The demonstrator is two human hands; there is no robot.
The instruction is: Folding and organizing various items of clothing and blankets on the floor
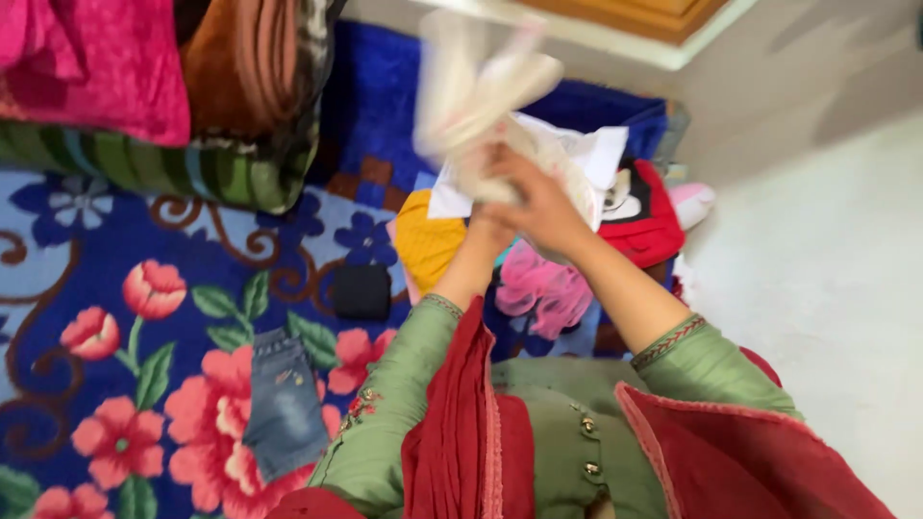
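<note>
Both hands meet above the clothes pile: right hand closed over the left hand, gripping a cream cloth. Blurred, it stands lengthwise, rising up and away from them over the blue floral bedspread.

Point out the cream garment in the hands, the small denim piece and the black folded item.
cream garment [471,86], head view, blurred upper bunch
denim piece [284,408], head view, centre of fabric
black folded item [361,292], head view, its middle

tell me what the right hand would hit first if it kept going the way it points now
The right hand points up and left into the blurred cream cloth it grips, so it meets that first; beyond lies the blue floral blanket, though depth is unclear.
</note>
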